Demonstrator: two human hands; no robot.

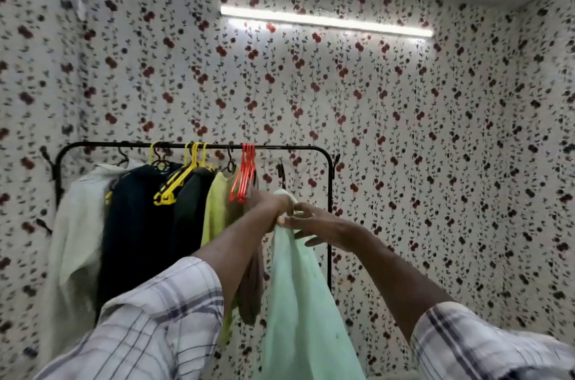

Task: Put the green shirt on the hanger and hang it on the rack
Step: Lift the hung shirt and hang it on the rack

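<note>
We cannot find hanger under green shirt (298, 286); shirt top bunched inside left hand (273, 208), hem cut off by bottom edge. Right hand (314, 228) fingers blurred, so we cannot tell whether they grip cloth or only touch it. Both checked sleeves (161, 317) run out of frame. Rack (280, 147) feet hidden behind clothes and arms. Brown garment (252, 286) mostly hidden by left forearm; its hanger unseen.

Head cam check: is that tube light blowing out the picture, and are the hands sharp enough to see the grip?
Head view: tube light glares only locally; wide-angle bends the walls; left hand, right hand and green shirt are motion-blurred, so the grip stays unclear.
</note>
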